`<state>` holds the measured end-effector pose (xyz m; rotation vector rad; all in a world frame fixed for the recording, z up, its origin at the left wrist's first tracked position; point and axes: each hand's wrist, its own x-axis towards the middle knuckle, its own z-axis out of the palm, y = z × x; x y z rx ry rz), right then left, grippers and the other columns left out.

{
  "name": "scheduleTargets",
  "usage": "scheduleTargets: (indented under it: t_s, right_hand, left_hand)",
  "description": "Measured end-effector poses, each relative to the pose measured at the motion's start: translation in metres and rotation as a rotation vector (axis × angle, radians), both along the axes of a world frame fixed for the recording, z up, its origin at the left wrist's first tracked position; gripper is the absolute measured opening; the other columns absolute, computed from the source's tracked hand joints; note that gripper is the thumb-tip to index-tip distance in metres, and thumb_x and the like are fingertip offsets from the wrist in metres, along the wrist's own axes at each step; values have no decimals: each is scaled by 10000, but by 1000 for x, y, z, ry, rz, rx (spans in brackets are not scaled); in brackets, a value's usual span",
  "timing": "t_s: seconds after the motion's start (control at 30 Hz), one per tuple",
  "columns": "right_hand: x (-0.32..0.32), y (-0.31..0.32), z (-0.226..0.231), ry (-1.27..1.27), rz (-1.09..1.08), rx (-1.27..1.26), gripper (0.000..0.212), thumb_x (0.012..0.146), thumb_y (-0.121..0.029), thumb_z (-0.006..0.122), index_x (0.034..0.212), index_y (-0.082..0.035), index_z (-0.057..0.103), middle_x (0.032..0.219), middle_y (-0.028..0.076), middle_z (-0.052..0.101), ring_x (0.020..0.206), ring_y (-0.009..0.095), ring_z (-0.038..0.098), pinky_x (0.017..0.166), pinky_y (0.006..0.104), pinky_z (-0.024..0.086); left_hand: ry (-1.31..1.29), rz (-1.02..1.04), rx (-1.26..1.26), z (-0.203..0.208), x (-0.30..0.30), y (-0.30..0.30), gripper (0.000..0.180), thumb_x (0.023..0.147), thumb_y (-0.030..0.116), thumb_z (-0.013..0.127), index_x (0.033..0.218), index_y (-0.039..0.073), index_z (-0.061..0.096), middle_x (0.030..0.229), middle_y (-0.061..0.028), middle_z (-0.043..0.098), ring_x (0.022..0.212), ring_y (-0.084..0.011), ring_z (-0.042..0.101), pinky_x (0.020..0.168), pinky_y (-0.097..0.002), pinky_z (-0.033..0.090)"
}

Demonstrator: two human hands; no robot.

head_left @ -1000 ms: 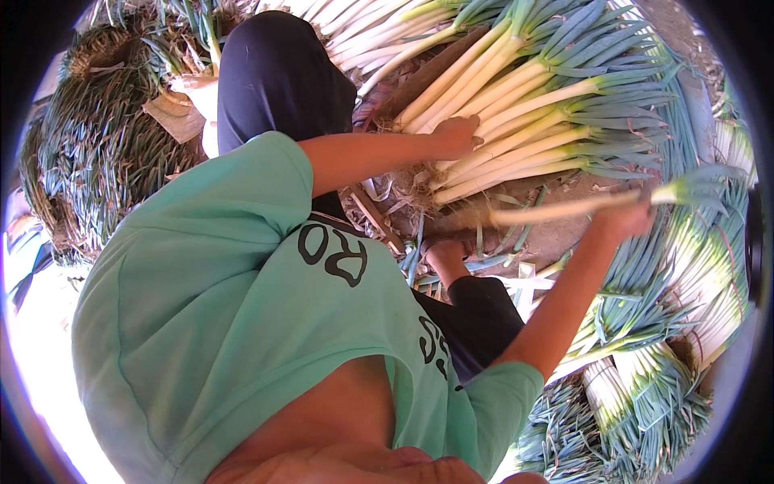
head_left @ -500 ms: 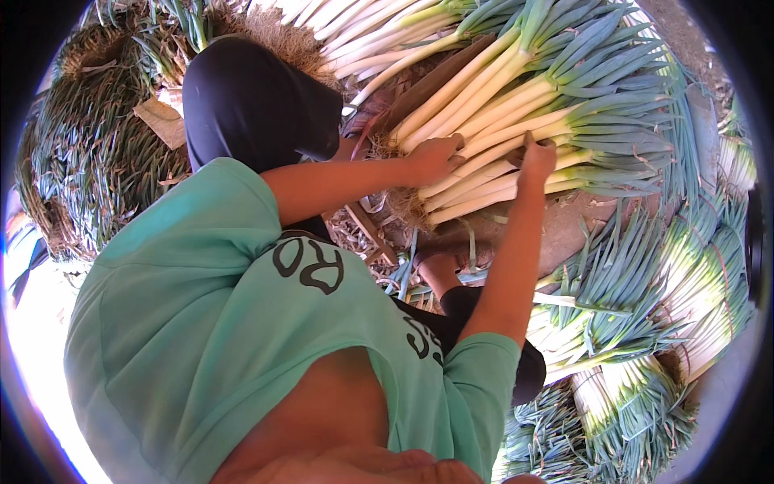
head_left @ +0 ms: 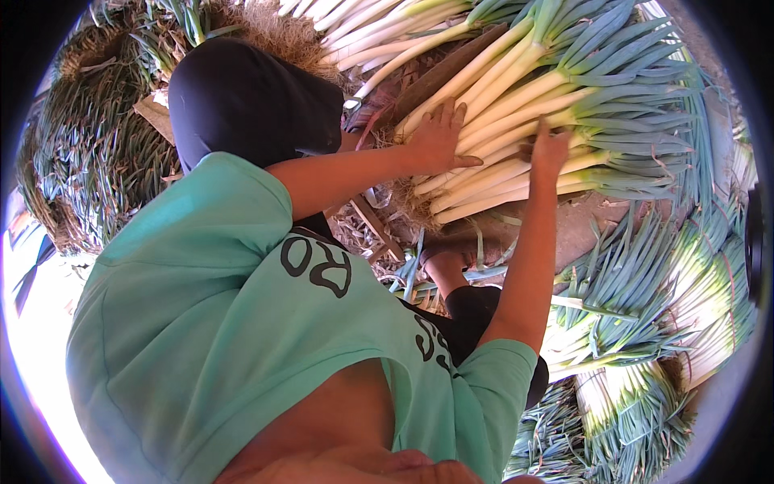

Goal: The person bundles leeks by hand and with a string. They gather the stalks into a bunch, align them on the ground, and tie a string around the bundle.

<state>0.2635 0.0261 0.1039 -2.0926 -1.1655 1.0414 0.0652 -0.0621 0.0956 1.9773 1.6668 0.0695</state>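
In front of me a fanned bundle of thick green onions [head_left: 512, 105] lies with its roots to the left and blue-green tops to the right. My left hand [head_left: 439, 141] rests with spread fingers on the pale stalks near the root end. Farther along the stalks, close to where they turn green, is my right hand [head_left: 550, 149]. Its fingers are curled in against the stalks; what they pinch is hidden. A dark gap shows beside those fingers, among the stalks.
More green onions [head_left: 387, 36] lie beyond, beside a brown board [head_left: 451, 71]. Tied bundles [head_left: 637, 403] are stacked at the lower right. A large heap of green tops [head_left: 97, 153] stands at the left. My bent knee [head_left: 254, 101] is beside the bundle.
My left hand has opened from a curled grip and now lies spread on the stalks. The right hand has shifted slightly right, its fingers still curled.
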Motion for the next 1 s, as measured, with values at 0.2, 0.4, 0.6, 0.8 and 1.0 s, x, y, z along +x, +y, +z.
scheduleTargets:
  t_s: [0.2, 0.4, 0.6, 0.8, 1.0]
  right_hand:
    - [14, 38, 3, -580, 168, 224, 487, 764, -338, 705, 970, -1, 421, 818, 221, 594, 625, 327, 616, 556, 396, 495]
    - [17, 53, -32, -207, 99, 219, 497, 717, -226, 764, 967, -7, 395, 709, 147, 553, 458, 230, 560, 410, 330, 456]
    - [46, 25, 19, 78, 16, 44, 442, 759, -287, 715, 990, 22, 500, 829, 186, 585, 581, 276, 621, 414, 320, 475]
    - [108, -67, -28, -474, 172, -240, 601, 805, -479, 620, 1019, 75, 528, 893, 226, 616, 808, 330, 628, 703, 429, 506]
    - [26, -75, 1, 93, -150, -187, 789, 770, -414, 673, 1237, 105, 306, 975, 297, 588, 913, 382, 599, 840, 463, 467]
  left_hand:
    - [77, 23, -29, -9, 19, -11, 1127, 741, 737, 453, 1386, -109, 81, 1420, -344, 99, 1310, -473, 174, 1061, -522, 196]
    - [85, 54, -4, -22, 18, -4, 1132, 733, 730, 477, 1383, -112, 88, 1416, -347, 105, 1303, -467, 194, 1067, -498, 205]
    - [19, 37, 2, -18, 12, 0, 1090, 750, 712, 477, 1388, -92, 108, 1400, -349, 154, 1287, -462, 243, 1058, -492, 236]
    - [171, -62, -5, 12, 6, 10, 1060, 742, 722, 477, 1400, -41, 150, 1439, -259, 183, 1332, -384, 215, 1034, -554, 238]
    - [280, 29, -44, 1, 9, 7, 1145, 705, 766, 474, 1382, -92, 134, 1440, -285, 150, 1344, -404, 168, 1018, -567, 258]
